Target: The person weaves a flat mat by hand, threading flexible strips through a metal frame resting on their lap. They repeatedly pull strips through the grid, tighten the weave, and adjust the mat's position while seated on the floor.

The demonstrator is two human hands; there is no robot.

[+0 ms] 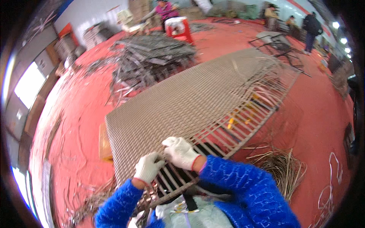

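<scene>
A large brown-grey woven panel (178,102) lies in front of me, its strips woven tightly over a frame. Along its near right side, bare bars (243,129) of the frame show without weave. My left hand (147,167), in a white glove, is closed at the near edge of the weave, over the bars. Just right of it and touching or nearly so, my right hand (180,152), also gloved in white, presses its fingers together on the weave's edge. What the fingers pinch is hidden by the gloves.
Coiled loose strips (283,171) lie on the red floor at right. Behind the panel sits a heap of grey flat pieces (152,57). A red stool (180,28) stands beside a seated person (166,10). Black metal frames (279,45) lie at far right; a person stands behind them.
</scene>
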